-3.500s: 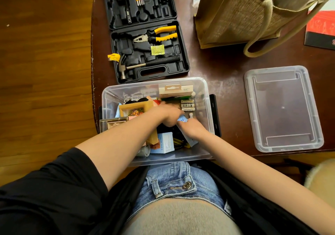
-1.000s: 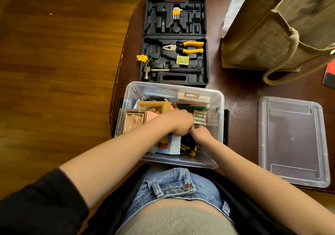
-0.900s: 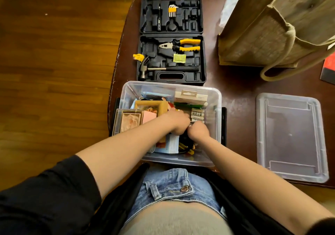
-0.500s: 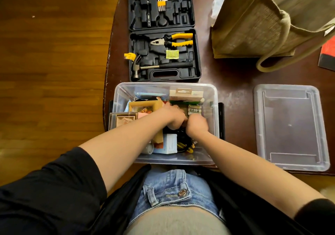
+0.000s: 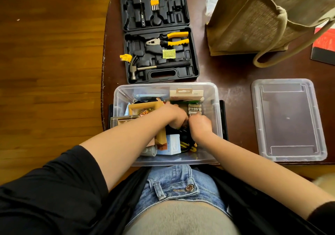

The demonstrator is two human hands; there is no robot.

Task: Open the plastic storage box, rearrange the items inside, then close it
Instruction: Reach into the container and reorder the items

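Head camera looks straight down on the clear plastic box (image 5: 216,97), sitting open at the near edge of the dark bench (image 5: 226,75), and both hands are deep in it. Left hand (image 5: 174,114) and right hand (image 5: 200,124) meet knuckle to knuckle over the middle of the box, fingers curled down among the clutter. Each grip looks closed, but what either one has hold of is hidden under the hands, so that cannot be told.

Around the grip it's busy. Just beyond the right knuckles lies a row of batteries (image 5: 194,108), and beyond those a white carton (image 5: 186,94) stands against the far wall of the box. To the left of the left hand, a tan frame (image 5: 143,106) leans among the other bits. Nearer the person than the hands, a pale blue carton (image 5: 172,144) sits just beside a tangle of black and yellow cord (image 5: 188,144), with the right wrist over it.

The lid (image 5: 288,120) is off, lying flat on the bench well to the right of the grip, apart from the box.

Beyond the box, a black tool case (image 5: 192,71) lies open, with yellow-handled pliers (image 5: 168,41), a hammer (image 5: 157,67) and a set of hex keys (image 5: 155,3) in its slots. Far right of that stands a woven bag (image 5: 253,21).
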